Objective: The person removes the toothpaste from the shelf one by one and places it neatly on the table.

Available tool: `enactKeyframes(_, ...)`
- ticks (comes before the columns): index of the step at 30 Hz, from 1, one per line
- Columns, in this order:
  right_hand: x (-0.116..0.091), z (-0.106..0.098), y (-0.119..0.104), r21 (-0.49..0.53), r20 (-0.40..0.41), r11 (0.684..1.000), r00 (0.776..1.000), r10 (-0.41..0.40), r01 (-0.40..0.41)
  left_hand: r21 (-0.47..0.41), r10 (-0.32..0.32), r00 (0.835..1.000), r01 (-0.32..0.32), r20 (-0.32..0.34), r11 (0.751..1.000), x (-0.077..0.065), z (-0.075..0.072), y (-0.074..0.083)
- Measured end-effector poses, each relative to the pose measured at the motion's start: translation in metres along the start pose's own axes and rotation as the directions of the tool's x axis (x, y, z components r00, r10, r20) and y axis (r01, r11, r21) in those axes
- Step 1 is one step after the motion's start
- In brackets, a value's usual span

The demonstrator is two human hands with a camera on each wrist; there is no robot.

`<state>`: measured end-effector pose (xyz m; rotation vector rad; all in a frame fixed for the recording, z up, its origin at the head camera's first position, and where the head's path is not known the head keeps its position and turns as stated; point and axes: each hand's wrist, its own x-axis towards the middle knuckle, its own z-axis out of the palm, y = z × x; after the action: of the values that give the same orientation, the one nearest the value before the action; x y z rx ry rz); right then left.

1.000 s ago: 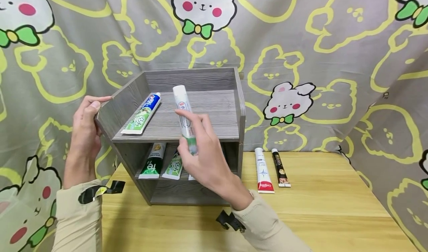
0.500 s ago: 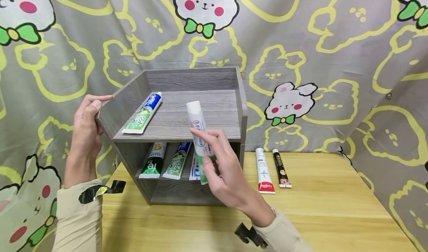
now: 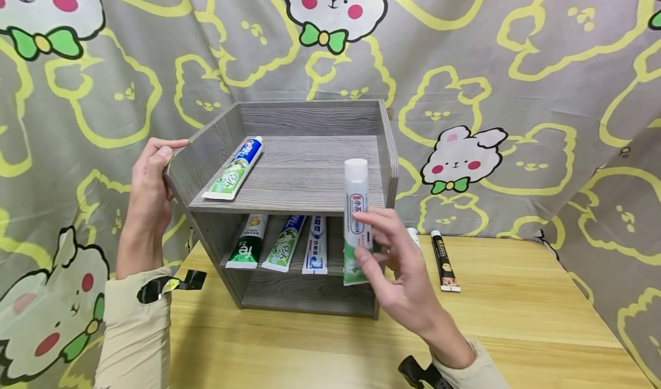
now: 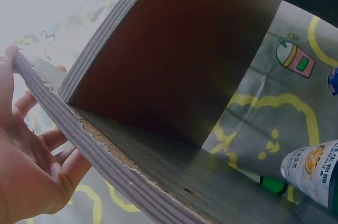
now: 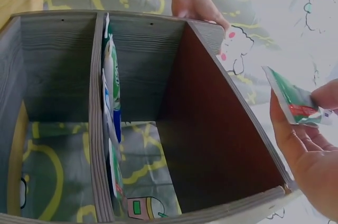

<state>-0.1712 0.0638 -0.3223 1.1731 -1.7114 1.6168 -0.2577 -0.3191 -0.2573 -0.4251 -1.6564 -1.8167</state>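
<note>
We find the right hand [image 3: 403, 280] pinching a white-and-green toothpaste tube [image 3: 356, 205], likely light and squeezable, best held mid-body; the left hand [image 3: 148, 205] grips the shelf side panel [image 3: 210, 156].

A gray wood-grain shelf unit [image 3: 310, 117], a black toothpaste tube [image 3: 445, 263] and a mostly hidden white tube [image 3: 413, 234] are borne by the yellow wood-grain table [image 3: 521, 297]. On the top board [image 3: 310, 174], one blue-and-green toothpaste tube [image 3: 235, 168] is laid; on the middle board [image 3: 335, 270], four tubes [image 3: 284, 245] are lined up.
</note>
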Motion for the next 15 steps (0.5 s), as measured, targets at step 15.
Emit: enactKeyframes(15, -0.022, -0.025, 0.000, 0.015, -0.077, 0.999, 0.996, -0.044, 0.045, -0.002, 0.005, 1.000, -0.005, -0.002, 1.000, 0.000, 0.001, 0.000)
